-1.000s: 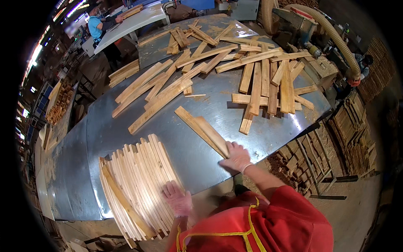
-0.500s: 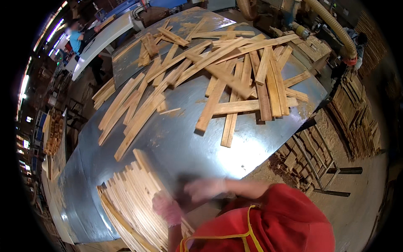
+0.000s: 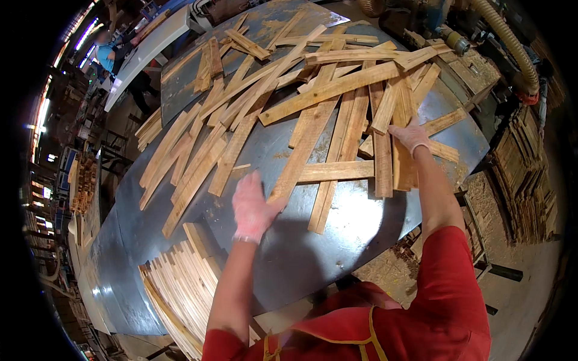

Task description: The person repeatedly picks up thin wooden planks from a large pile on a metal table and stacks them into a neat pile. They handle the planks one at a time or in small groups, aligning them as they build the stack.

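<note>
My left hand (image 3: 251, 204), in a pale pink glove, is open near the middle of the metal table. Its thumb lies at the near end of a long wooden strip (image 3: 308, 144), while the fingers point away from me, slightly blurred. Farther out to the right, my gloved right hand (image 3: 411, 136) has its thumb and fingers around a wooden strip (image 3: 404, 168) in the loose pile. Other strips cross under and beside that hand. Close to my left forearm stands a row of pale strips (image 3: 186, 274) packed side by side, with a thicker piece (image 3: 201, 243) along its right side.
Loose strips (image 3: 241, 102) lie crisscrossed over the far half of the metal table (image 3: 289, 259). Stacked boards (image 3: 524, 174) stand beyond its right edge. A ribbed hose (image 3: 512, 42) hangs at the far right. Another person (image 3: 105, 54) is at a white-topped bench, far left.
Both hands have left the packed row and reached forward: the left to a strip's near end, the right into the pile. A strip atop the pile now lies at a different angle.
</note>
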